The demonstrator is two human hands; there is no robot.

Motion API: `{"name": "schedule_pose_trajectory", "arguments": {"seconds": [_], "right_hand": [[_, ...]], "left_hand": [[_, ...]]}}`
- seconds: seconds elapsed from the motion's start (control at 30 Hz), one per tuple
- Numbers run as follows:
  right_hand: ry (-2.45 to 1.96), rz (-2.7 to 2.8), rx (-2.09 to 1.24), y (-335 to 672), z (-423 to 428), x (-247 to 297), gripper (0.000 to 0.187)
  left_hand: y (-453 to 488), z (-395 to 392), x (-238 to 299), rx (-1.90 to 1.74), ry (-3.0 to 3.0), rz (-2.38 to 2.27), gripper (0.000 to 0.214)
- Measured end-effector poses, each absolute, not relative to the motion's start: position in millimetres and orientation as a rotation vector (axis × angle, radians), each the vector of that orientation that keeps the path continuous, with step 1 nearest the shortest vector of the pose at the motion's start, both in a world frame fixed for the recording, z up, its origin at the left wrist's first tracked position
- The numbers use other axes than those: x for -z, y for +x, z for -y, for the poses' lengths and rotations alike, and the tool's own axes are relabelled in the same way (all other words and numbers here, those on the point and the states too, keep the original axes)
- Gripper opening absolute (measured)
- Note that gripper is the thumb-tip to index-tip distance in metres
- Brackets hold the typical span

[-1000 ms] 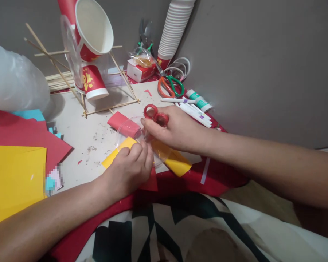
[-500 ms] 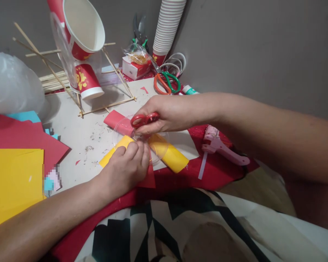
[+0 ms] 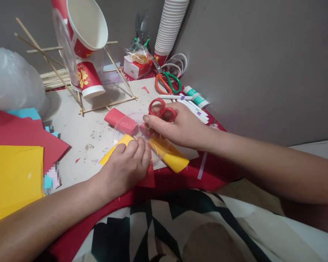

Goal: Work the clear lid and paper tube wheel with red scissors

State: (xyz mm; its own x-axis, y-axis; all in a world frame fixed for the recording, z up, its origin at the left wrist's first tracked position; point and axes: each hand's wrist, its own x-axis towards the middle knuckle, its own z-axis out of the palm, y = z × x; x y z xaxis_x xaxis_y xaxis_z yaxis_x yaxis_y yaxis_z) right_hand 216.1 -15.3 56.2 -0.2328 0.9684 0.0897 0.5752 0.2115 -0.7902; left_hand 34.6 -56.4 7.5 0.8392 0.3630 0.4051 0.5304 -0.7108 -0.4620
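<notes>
Left hand (image 3: 125,165) has its grip pinched shut on the near edge of the clear plastic lid (image 3: 131,127), fingers curled, knuckles up. The lid sits tilted just above the table (image 3: 76,123), roughly centre frame.

Right hand (image 3: 182,127) comes in from the lid's right, grip closed on the small red scissors (image 3: 162,111), fingers through the loops. The handles stand above the lid's far right edge. The blades point down at the lid and are mostly hidden by fingers, so cannot tell if they are open.

Under the lid:
- red paper roll (image 3: 120,122), sticking out on the far left side
- yellow paper roll (image 3: 173,160), sticking out near right

Left of the lid: red sheet (image 3: 24,138) and yellow sheet (image 3: 13,174), overlapping.

Behind the lid: stick frame (image 3: 109,105) with red paper cups (image 3: 89,78).

Behind and right of the lid:
- cup stack (image 3: 171,29)
- orange-green scissors (image 3: 168,83)
- glue tube (image 3: 195,96)
</notes>
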Motion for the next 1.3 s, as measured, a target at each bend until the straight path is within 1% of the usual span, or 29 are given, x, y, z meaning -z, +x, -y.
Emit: {"name": "schedule_pose_trajectory", "arguments": {"seconds": [0.13, 0.23, 0.4, 0.63, 1.1, 1.3], "right_hand": [[-1.401, 1.872, -0.848, 220, 18, -55, 0.033], [-1.364, 1.843, -0.831, 221, 20, -57, 0.037], [-1.293, 1.837, -0.773, 221, 26, -66, 0.037], [-1.284, 2.055, -0.605, 223, 23, -56, 0.036], [-1.35, 2.041, -0.682, 223, 19, -54, 0.037], [-1.331, 2.087, -0.622, 219, 20, -53, 0.032]], "left_hand": [[35, 57, -7, 0.447, -2.418, 0.631, 0.032], [36, 57, -6, 0.488, -2.412, 0.632, 0.033], [35, 59, -6, 0.493, -2.42, 0.632, 0.035], [33, 58, -3, 0.48, -2.429, 0.61, 0.036], [34, 58, -3, 0.519, -2.422, 0.634, 0.037], [34, 57, -2, 0.515, -2.427, 0.632, 0.035]]}}
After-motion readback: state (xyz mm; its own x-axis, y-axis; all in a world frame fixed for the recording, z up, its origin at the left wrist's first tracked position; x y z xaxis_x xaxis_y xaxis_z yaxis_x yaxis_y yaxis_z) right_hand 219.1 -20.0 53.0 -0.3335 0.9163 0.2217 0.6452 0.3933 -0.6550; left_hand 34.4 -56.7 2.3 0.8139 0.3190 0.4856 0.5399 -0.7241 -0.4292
